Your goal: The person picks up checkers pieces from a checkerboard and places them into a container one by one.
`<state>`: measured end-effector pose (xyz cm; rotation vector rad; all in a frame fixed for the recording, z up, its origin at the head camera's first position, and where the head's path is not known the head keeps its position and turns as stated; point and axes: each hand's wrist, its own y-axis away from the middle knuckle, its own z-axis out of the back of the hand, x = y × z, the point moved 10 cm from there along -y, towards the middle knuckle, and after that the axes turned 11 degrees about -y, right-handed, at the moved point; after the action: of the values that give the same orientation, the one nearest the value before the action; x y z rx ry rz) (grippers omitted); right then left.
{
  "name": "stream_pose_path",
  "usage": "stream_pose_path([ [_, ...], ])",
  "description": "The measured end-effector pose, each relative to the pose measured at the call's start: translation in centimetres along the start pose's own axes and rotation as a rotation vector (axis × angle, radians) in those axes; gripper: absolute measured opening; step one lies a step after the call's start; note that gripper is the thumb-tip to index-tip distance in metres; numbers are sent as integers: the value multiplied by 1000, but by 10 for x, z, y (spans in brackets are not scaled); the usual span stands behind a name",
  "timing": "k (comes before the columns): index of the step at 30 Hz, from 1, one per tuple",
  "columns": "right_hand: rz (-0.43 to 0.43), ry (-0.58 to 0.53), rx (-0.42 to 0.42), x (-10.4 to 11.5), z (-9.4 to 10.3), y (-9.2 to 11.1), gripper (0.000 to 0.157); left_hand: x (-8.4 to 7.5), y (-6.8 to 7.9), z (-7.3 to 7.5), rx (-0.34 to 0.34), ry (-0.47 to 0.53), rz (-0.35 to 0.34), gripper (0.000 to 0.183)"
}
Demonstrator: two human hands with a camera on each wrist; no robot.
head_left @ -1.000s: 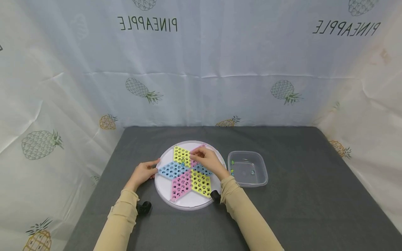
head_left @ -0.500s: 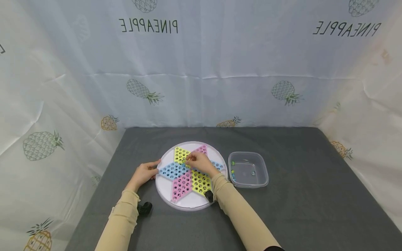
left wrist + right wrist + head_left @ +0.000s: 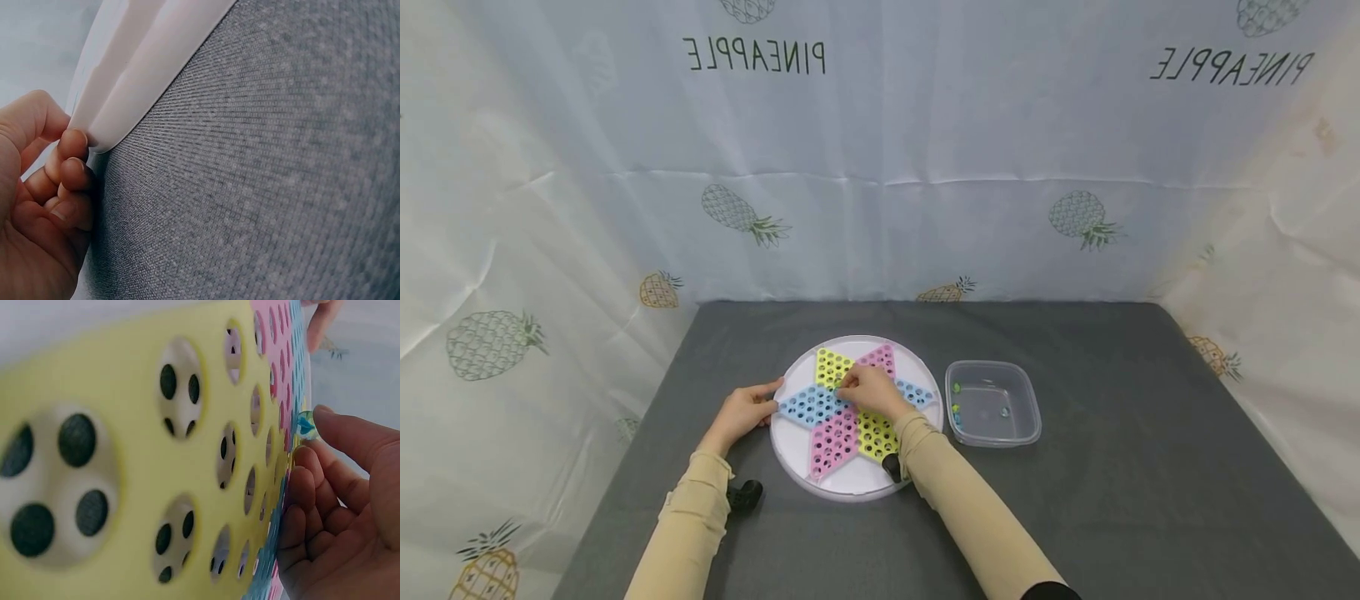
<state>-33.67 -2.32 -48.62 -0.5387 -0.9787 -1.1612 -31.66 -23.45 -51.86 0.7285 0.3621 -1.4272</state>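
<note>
A round white Chinese checkers board (image 3: 793, 454) lies on the dark table, with a star of yellow, pink and blue perforated sections. My left hand (image 3: 743, 412) grips its left rim; in the left wrist view, the fingertips (image 3: 76, 167) bend in beneath the white edge (image 3: 147, 69). Over the middle of the star is my right hand (image 3: 874, 390), fingertips down close to the holes. The right wrist view shows a clear glass marble (image 3: 306, 425) with a blue-green swirl, pinched at the thumb tip, right at the board's surface. The other fingers are curled below it.
Right of the board stands a clear plastic container (image 3: 1032, 417) with several marbles (image 3: 957, 408), mostly along its left side. A grey cloth covers the table (image 3: 1120, 467). Behind hangs a pale curtain (image 3: 880, 233) printed with pineapples.
My right hand has moved left and nearer across the board, from the yellow and pink far sections to the middle of the star. The left hand stays at the rim.
</note>
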Motion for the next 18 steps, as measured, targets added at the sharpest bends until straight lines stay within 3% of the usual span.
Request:
stream_pose_path([
  [9, -24, 49, -43, -2, 0, -2, 16, 0, -1, -1, 2, 4, -5, 51],
  [18, -20, 29, -30, -1, 0, -1, 18, 0, -1, 0, 6, 3, 1, 51],
])
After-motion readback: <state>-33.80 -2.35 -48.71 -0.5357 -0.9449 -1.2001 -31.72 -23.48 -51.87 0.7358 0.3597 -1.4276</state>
